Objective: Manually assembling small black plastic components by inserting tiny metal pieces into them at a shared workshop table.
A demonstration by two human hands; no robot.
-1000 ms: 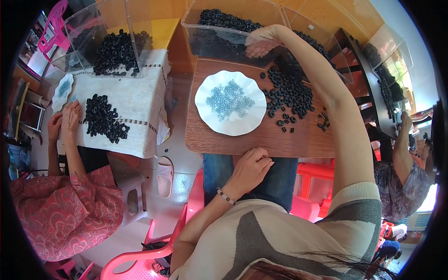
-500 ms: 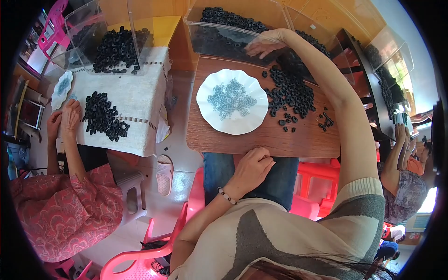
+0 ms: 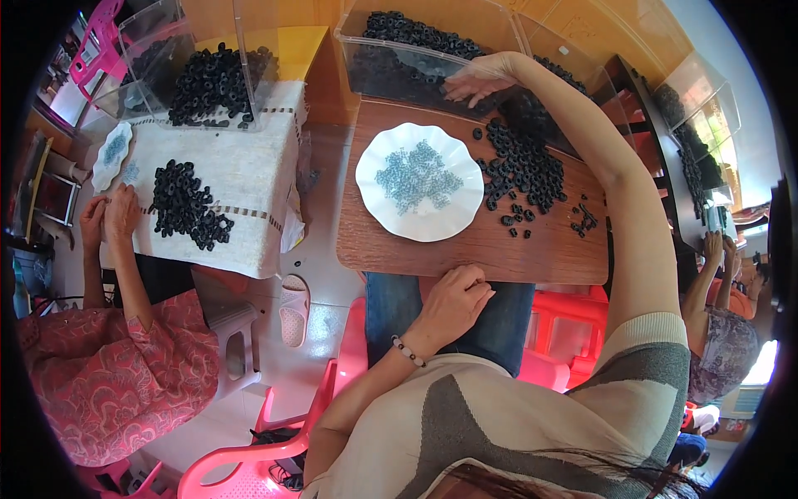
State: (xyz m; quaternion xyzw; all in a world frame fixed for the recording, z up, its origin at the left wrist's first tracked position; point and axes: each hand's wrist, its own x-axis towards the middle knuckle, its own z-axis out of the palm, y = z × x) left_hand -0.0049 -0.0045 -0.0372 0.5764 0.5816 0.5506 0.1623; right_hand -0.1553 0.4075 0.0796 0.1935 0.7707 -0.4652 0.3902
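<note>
My right hand [image 3: 480,79] reaches to the far side of the table, at the front of a clear plastic bin [image 3: 339,66] holding many small black ring-shaped parts [image 3: 428,37]. Its fingers are spread and seem to hold nothing; whether they are inside the bin wall or before it I cannot tell. At the near table edge, above my lap, my left hand [image 3: 453,301] is closed with curled fingers, and anything inside is hidden. A white scalloped plate [image 3: 374,212] carries small clear bluish pieces [image 3: 416,177]. To its right lies a spread of loose black parts [image 3: 528,170].
A brown wooden table [image 3: 399,254] stands before me. On the left, a co-worker's hands [image 3: 120,212] work at a cloth-covered table [image 3: 245,166] with another black pile [image 3: 187,204] and bin. A pink slipper [image 3: 293,312] lies on the floor. More people sit at far right.
My right hand stays at the bin with its fingers slightly more spread. My left hand has barely moved. The whole view has shifted slightly; the co-worker's hands on the left have moved a little.
</note>
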